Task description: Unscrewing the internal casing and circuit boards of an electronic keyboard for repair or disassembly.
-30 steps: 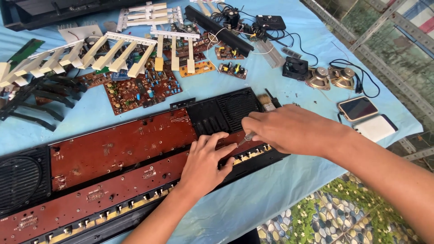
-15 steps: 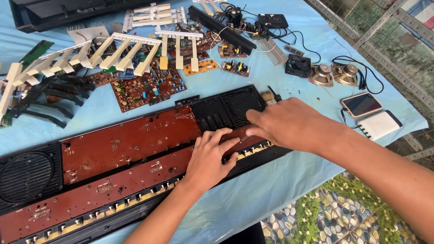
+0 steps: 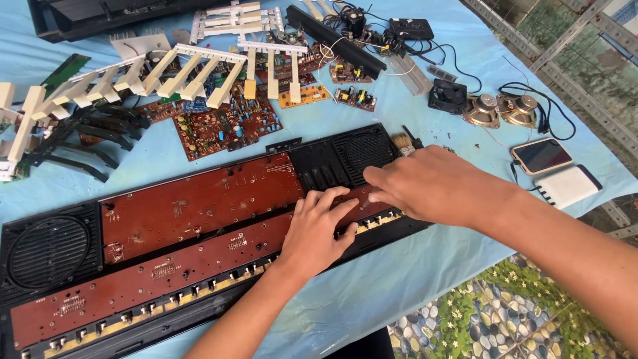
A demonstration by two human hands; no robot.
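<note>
A long black keyboard case (image 3: 50, 252) lies open on the blue cloth, with two red-brown circuit boards (image 3: 199, 199) inside and a speaker grille (image 3: 365, 149) at its right end. My left hand (image 3: 319, 233) rests flat on the lower board near its right end, fingers spread and holding nothing. My right hand (image 3: 438, 186) reaches in from the right. Its bent fingertips touch the board just beside my left fingers. Whether they pinch something small is hidden.
Rows of white keys (image 3: 193, 73), black keys (image 3: 86, 133) and loose circuit boards (image 3: 226, 126) lie behind the case. A brush (image 3: 402, 141), two small speakers (image 3: 498, 110), a phone (image 3: 541, 156) and a white power bank (image 3: 568, 186) sit at the right. The table edge runs near my arms.
My right hand has crept slightly left along the board toward my left fingers. My left hand stays pressed in the same spot. The view has shifted a little.
</note>
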